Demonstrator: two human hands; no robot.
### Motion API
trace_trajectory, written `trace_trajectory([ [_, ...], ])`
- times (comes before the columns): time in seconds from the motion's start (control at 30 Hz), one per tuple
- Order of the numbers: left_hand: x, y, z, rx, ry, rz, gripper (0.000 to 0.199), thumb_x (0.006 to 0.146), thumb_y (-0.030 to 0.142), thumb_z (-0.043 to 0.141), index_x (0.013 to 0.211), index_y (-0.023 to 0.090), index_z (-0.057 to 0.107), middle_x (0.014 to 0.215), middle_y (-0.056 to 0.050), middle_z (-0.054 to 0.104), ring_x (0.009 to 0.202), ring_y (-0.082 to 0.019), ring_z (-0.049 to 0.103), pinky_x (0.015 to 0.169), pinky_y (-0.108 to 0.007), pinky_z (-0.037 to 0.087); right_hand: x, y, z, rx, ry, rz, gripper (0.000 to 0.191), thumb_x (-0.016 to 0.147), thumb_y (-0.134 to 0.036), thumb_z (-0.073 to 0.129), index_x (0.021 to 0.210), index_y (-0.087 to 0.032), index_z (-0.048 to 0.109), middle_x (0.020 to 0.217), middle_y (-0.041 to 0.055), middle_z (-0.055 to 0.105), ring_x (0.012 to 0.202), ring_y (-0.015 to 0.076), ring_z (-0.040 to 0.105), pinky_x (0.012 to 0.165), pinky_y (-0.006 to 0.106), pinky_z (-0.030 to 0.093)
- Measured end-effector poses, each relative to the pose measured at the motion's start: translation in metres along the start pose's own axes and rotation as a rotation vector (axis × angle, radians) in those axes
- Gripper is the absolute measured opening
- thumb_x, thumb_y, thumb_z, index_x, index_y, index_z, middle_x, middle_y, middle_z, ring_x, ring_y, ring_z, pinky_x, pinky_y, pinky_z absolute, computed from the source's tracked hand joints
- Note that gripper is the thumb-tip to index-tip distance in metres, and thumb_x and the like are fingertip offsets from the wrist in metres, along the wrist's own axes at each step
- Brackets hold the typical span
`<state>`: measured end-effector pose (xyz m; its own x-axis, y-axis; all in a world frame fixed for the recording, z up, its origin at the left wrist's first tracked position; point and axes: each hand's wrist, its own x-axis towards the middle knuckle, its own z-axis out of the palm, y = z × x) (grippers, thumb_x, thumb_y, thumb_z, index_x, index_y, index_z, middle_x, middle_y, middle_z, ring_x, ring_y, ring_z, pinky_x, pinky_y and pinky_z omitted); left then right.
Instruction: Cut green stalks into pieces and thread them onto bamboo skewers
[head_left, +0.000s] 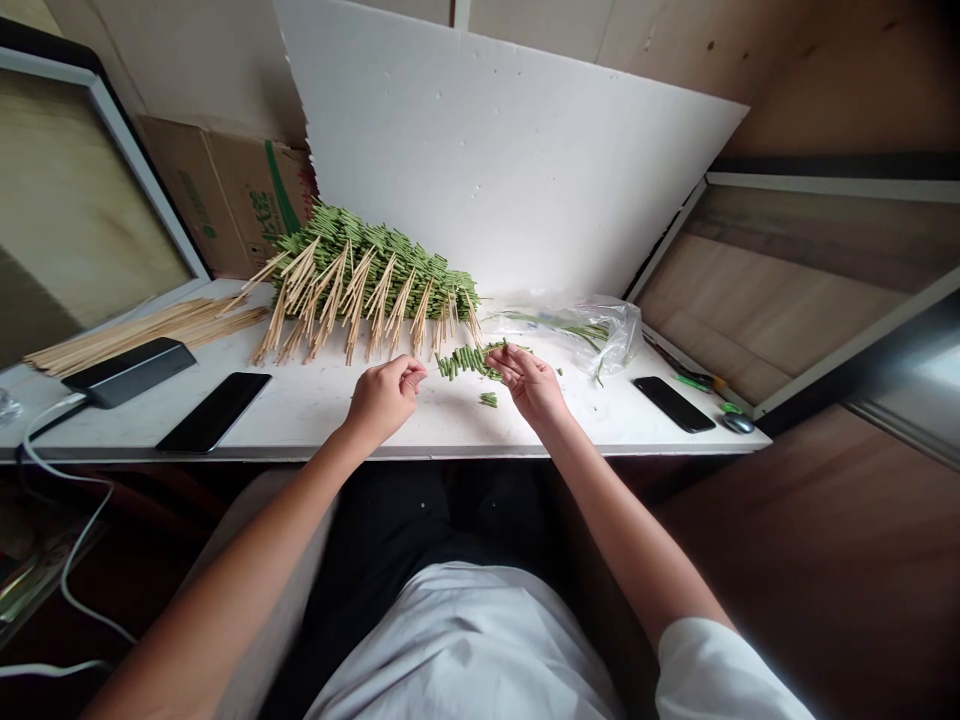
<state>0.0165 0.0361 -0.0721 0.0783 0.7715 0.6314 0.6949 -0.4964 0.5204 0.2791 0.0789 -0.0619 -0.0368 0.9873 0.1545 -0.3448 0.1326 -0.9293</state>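
Observation:
My left hand (388, 400) is closed in a pinch on the end of a thin wooden skewer. Short green bean pieces (460, 362) sit side by side along that skewer, to the right of my left hand. At their right end my right hand (527, 382) has its fingertips pinched together around a green piece. More cut pieces lie on the white table under and beside my right hand, with a small group (489, 399) nearer the front edge. Behind the hands, many filled skewers (375, 270) are stacked, their bare wooden ends pointing forward.
Loose skewers (142, 330) lie at the left, near a black device (131, 372) with a white cable and a dark phone (215, 412). At the right are a plastic bag (619, 330) with long green stems, another phone (673, 404) and a mouse-like object (738, 423). A white board (495, 150) stands behind.

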Motion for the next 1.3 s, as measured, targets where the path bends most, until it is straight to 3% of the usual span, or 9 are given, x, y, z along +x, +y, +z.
trace_trajectory([
  [0.33,-0.001,0.005,-0.002,0.066,0.019,0.029,0.017,0.097,0.021,0.059,0.09,0.022,0.074,0.07,-0.003,0.073,0.066,-0.021,0.068,0.068,-0.03,0.05,-0.002,0.0,0.002,-0.019,0.009,-0.063,0.038,0.072,-0.053,0.095,0.088,-0.022,0.082,0.097,0.0091,0.084,0.101,0.0296,0.082,0.08,0.034,0.066],
  [0.73,0.0,0.004,-0.004,0.112,0.067,0.09,0.018,0.101,0.022,0.057,0.093,0.021,0.074,0.073,-0.003,0.075,0.069,-0.02,0.07,0.068,-0.029,0.051,-0.003,-0.004,0.004,-0.011,0.034,-0.006,0.045,0.066,-0.056,0.097,0.091,-0.023,0.08,0.099,0.0079,0.083,0.101,0.0263,0.079,0.066,0.029,0.061],
  [1.0,0.001,0.005,-0.006,0.18,0.151,0.16,0.018,0.098,0.015,0.057,0.09,0.02,0.072,0.076,-0.003,0.077,0.068,-0.02,0.072,0.063,-0.028,0.05,-0.01,0.006,0.015,-0.027,0.099,-0.07,0.038,0.07,-0.056,0.092,0.088,-0.025,0.078,0.098,0.0044,0.079,0.103,0.0241,0.072,0.063,0.027,0.052],
  [1.17,-0.003,0.011,-0.002,0.192,0.15,0.181,0.019,0.098,0.012,0.056,0.09,0.02,0.072,0.075,-0.003,0.077,0.069,-0.02,0.073,0.063,-0.028,0.049,-0.019,0.018,0.024,-0.068,0.172,-0.194,0.036,0.075,-0.056,0.089,0.089,-0.025,0.079,0.097,0.0042,0.077,0.09,0.0196,0.068,0.063,0.028,0.051],
  [1.3,-0.006,0.017,0.001,0.179,0.131,0.186,0.019,0.098,0.013,0.056,0.09,0.02,0.072,0.077,-0.003,0.077,0.07,-0.02,0.073,0.063,-0.027,0.049,-0.025,0.026,0.03,-0.082,0.173,-0.17,0.035,0.078,-0.056,0.087,0.088,-0.024,0.078,0.1,0.0036,0.075,0.083,0.0166,0.065,0.062,0.028,0.051],
])
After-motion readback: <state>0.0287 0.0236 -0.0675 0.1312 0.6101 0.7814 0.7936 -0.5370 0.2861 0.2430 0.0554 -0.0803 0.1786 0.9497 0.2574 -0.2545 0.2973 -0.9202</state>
